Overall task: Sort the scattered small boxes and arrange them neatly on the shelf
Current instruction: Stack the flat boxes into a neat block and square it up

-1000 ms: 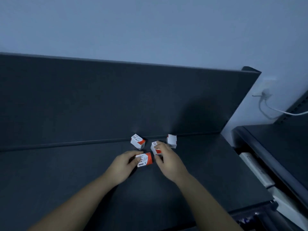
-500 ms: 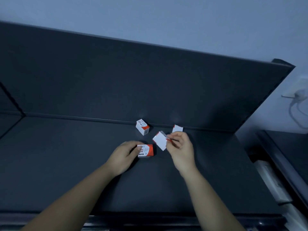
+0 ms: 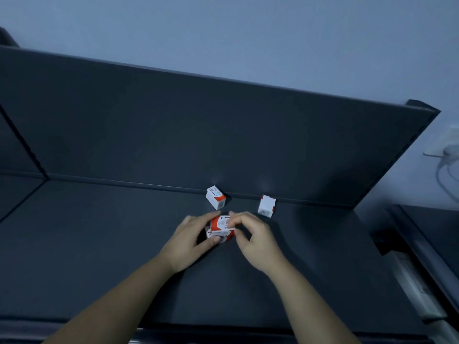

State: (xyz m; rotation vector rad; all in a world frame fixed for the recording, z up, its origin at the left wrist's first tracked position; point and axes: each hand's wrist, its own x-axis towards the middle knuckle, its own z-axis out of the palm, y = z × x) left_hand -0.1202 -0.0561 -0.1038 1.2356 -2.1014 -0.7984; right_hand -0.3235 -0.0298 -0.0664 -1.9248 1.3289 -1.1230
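Two small white-and-red boxes are stacked between my hands on the dark shelf (image 3: 124, 244). The upper box (image 3: 221, 222) lies on the lower box (image 3: 218, 234). My left hand (image 3: 191, 240) grips the lower box from the left, thumb at its front. My right hand (image 3: 253, 238) pinches the upper box at its right end. A third box (image 3: 215, 200) sits tilted by the back panel, and another box (image 3: 267, 206) stands to its right, also near the back.
The shelf's dark back panel (image 3: 198, 125) rises behind the boxes. A seam divides the shelf at far left. To the right stand another dark shelf unit (image 3: 429, 244) and a wall socket with a white cable (image 3: 447, 155).
My right hand has brought its box down and left onto the box that my left hand holds. The camera view has shifted toward the shelf.
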